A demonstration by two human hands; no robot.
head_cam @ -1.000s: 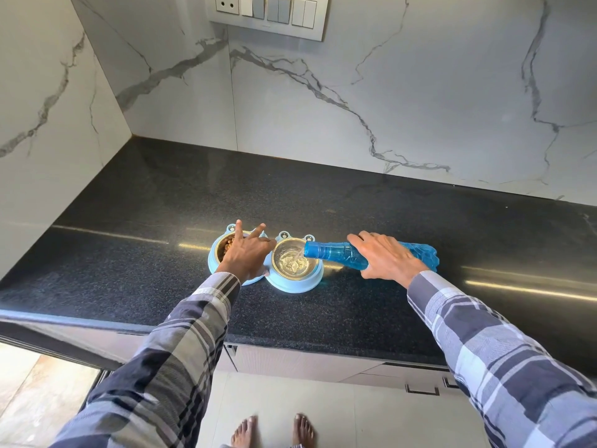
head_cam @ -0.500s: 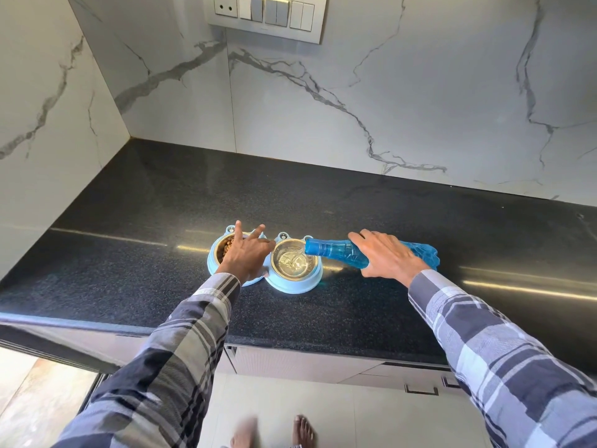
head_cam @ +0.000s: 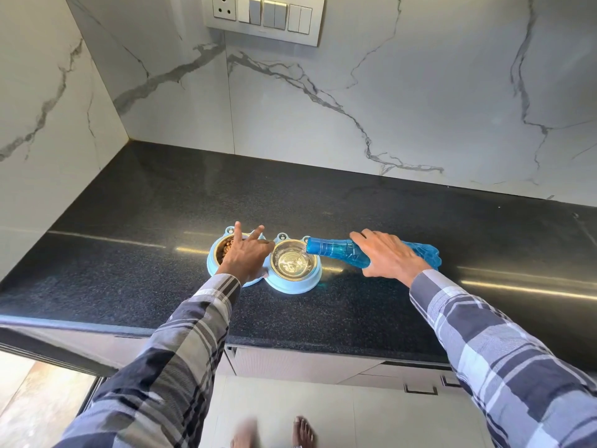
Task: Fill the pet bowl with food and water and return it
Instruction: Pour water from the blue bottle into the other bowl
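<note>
Right hand (head_cam: pixel 386 258) grips blue bottle (head_cam: pixel 339 253), unlabelled, tipped at 3 o'clock of water bowl (head_cam: pixel 293 265). Left hand (head_cam: pixel 247 255), fingers loose, rests on feeder (head_cam: pixel 290 286) over kibble (head_cam: pixel 226 248). Worktop (head_cam: pixel 355 205) black.

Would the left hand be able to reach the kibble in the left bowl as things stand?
Probably yes: the left hand already rests over the kibble bowl with fingers spread, and nothing covers the food. The right hand is busy with the bottle.
</note>
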